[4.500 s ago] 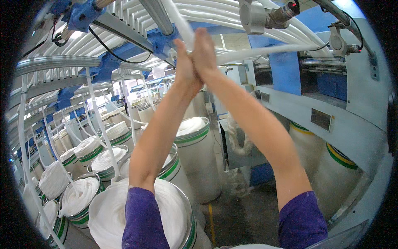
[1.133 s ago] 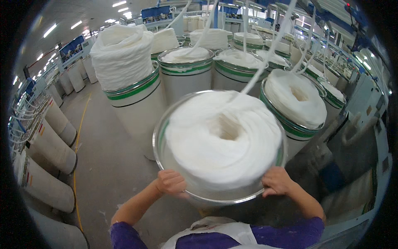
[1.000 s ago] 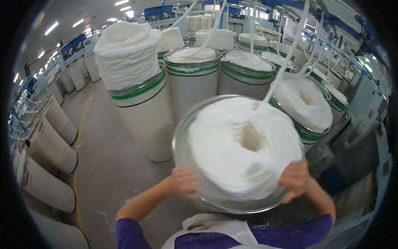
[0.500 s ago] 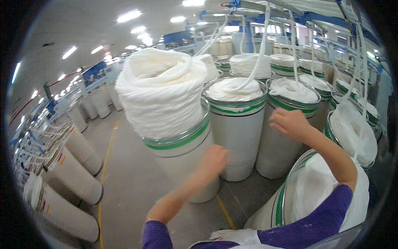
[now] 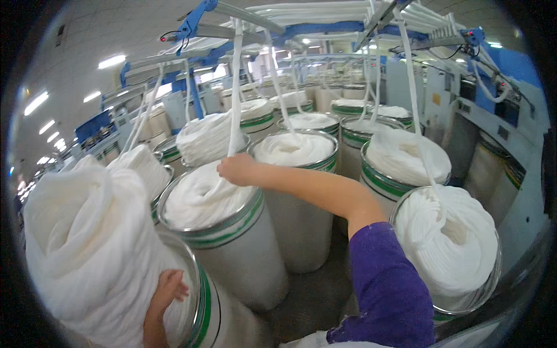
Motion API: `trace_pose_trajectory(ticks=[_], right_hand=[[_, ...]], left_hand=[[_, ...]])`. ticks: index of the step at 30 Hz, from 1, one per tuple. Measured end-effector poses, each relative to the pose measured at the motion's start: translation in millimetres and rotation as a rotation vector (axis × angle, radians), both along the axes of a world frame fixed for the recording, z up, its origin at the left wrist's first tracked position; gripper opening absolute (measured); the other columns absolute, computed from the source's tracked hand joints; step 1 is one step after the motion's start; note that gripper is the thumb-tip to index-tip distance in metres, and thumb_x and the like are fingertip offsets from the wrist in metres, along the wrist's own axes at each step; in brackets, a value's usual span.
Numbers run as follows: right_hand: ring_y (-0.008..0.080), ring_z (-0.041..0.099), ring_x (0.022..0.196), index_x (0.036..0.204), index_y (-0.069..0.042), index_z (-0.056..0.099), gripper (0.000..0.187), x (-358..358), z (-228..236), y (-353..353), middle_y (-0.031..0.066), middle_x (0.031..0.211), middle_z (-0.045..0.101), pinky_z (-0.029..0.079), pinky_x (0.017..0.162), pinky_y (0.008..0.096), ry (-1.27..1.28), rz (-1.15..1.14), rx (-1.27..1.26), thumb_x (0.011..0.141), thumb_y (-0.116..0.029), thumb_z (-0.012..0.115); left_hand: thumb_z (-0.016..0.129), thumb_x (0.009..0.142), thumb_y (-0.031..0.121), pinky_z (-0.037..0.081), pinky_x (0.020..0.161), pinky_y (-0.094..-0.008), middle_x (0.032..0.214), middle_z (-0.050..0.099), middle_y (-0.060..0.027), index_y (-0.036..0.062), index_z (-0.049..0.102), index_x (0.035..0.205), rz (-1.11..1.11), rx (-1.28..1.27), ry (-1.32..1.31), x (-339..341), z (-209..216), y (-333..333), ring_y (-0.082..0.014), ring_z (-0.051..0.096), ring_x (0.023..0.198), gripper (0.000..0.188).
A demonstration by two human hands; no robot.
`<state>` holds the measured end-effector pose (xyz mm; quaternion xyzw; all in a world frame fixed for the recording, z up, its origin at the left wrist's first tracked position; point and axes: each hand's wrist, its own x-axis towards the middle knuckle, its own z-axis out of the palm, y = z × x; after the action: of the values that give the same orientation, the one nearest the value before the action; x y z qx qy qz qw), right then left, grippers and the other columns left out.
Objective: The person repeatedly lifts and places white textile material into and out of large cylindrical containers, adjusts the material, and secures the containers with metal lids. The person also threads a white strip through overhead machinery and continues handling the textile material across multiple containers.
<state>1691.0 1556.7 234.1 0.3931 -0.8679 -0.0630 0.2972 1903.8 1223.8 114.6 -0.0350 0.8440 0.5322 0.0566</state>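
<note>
My right hand [image 5: 238, 169] is closed on a white sliver [image 5: 235, 110], a soft rope of fibre hanging from the overhead rail. Below the hand, it runs onto the coil in a green-banded sliver can [image 5: 229, 229]. Lower left, my left hand [image 5: 169, 287] is beside a tall white sliver coil [image 5: 98, 249] that bulges above its can [image 5: 197, 290]. Its fingers are loosely bent and a little apart, with nothing visible in them. Whether it touches the coil I cannot tell.
More filled cans stand close around, including one behind my right hand [image 5: 301, 180] and one at the right [image 5: 458, 232]. Several slivers hang from blue-and-grey overhead rails [image 5: 325, 28]. A grey machine wall [image 5: 510, 156] runs along the right side.
The view has swung to the right and closer to the cans. My right hand has reached forward and taken hold of a hanging sliver. My left hand is now beside the tall coil.
</note>
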Motion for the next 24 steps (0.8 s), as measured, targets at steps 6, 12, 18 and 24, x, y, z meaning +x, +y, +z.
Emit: trace_pose_trajectory(ticks=[6,12,18,24], right_hand=[[0.0335,0.066,0.081,0.083,-0.001,0.066,0.016,-116.8,63.6,39.6,0.0165,0.084,0.065,0.054,0.069,0.0435,0.118,-0.310,-0.295,0.076,-0.011,0.056],[0.0316,0.066,0.069,0.087,0.002,0.061,0.014,-201.8,160.8,60.5,0.0194,0.096,0.063,0.053,0.065,0.0383,0.275,-0.352,-0.619,0.084,-0.009,0.053],[0.0410,0.064,0.059,0.136,-0.008,0.011,0.058,-280.2,255.6,55.2,0.0246,0.101,0.059,0.058,0.050,0.0426,-0.649,0.809,-1.831,0.092,-0.012,0.048],[0.0236,0.065,0.058,0.117,-0.004,0.050,0.036,-326.5,249.6,21.7,0.0196,0.090,0.062,0.055,0.048,0.0296,-0.117,0.529,-1.529,0.093,-0.031,0.049]], left_hand=[[0.048,0.095,0.026,0.054,0.066,-0.0359,0.085,0.063,-0.0173,-0.0037,0.048,0.119,-0.161,-0.003,0.039,14.4,20.2,-33.8,-0.0255,0.065,0.077,0.038],[0.048,0.094,0.039,0.050,0.077,-0.0427,0.086,0.065,-0.0110,0.0032,0.055,0.121,-0.090,0.202,-0.417,-3.1,-84.1,-120.8,-0.0230,0.063,0.079,0.045],[0.045,0.091,0.048,0.047,0.085,-0.0426,0.106,0.063,-0.0150,0.0020,0.049,0.126,-0.005,-0.385,-0.339,-38.5,-97.9,-128.3,-0.0262,0.061,0.091,0.058],[0.046,0.090,0.044,0.047,0.085,-0.0417,0.106,0.063,-0.0154,0.0010,0.049,0.126,0.039,-0.274,-0.141,-157.4,-37.6,-43.8,-0.0262,0.061,0.091,0.056]])
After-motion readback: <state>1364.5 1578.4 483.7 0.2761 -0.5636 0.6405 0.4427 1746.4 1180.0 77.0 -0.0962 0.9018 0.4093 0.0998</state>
